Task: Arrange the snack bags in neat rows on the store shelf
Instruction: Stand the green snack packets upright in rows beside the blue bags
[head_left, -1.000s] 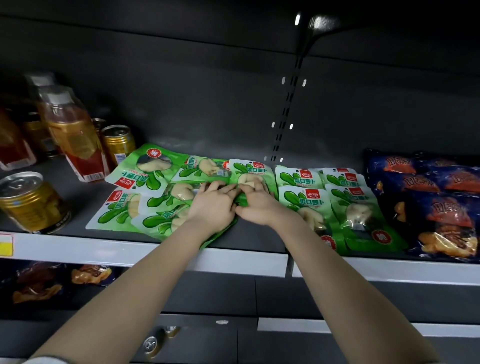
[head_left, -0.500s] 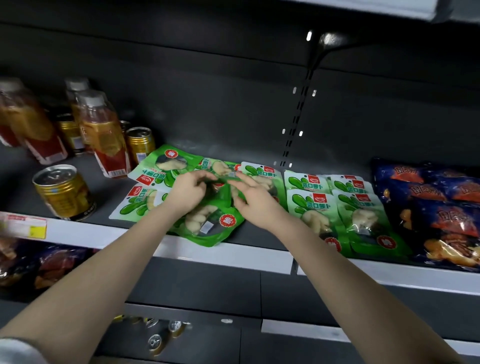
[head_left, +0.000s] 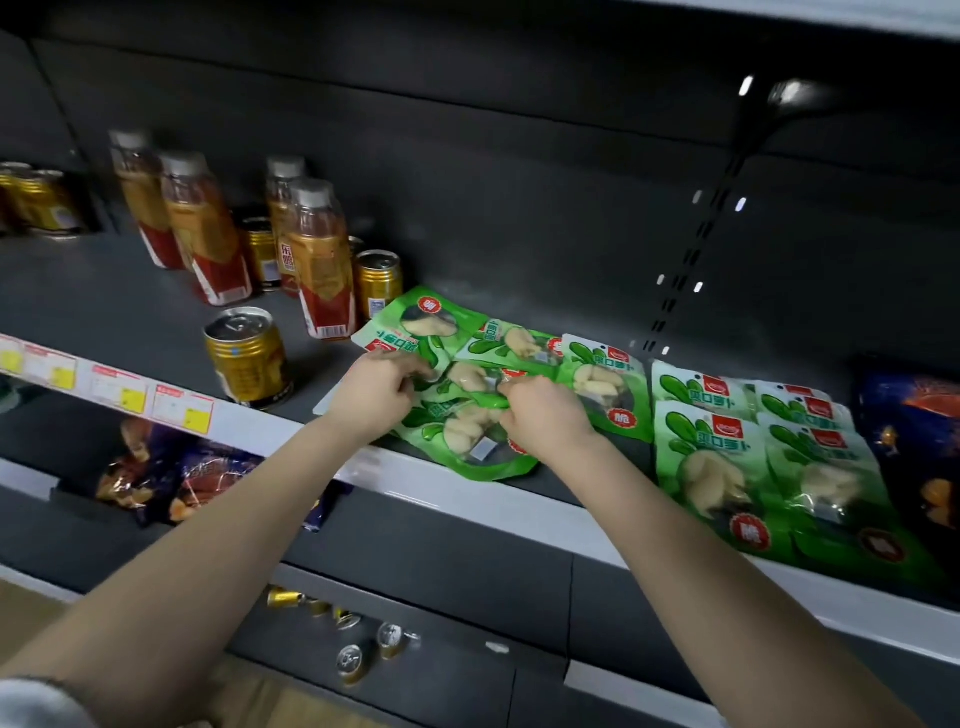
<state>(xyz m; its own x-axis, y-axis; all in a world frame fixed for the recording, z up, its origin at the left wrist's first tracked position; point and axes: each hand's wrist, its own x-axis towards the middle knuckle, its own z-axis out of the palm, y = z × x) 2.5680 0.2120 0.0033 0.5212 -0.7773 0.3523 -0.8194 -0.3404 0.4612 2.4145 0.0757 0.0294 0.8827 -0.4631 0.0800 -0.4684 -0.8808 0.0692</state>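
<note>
A person's two bare forearms reach in from the bottom edge toward a dark grey store shelf (head_left: 130, 306) with a white front edge; the left hand (head_left: 379, 395) and right hand (head_left: 545, 415) meet near the middle of that front edge, fingers of both curled and pinching the far end of one green plastic snack bag (head_left: 467, 434) with pale pieces behind a clear window; the left hand grips its far left corner, the right hand its far right corner.

The bag lies below the fingertips, toward the viewer; its long axis runs from the shelf's back to its front, slanting slightly right; the pinched end points to the back wall, and the near end reaches over the white front edge; whether it rests flat or is lifted cannot be told.

Behind the hands, loose green bags (head_left: 431, 322) overlap at mixed angles; further right along the front edge, matching green bags in straight rows (head_left: 696, 457) lie lengthwise, back to front; dark blue snack bags (head_left: 914, 415) fill the shelf's right end.

Toward the left end stand gold drink cans (head_left: 247, 356) and clear orange juice bottles with red labels (head_left: 317, 260); price tags (head_left: 124, 395) sit on the front edge at the left.
</note>
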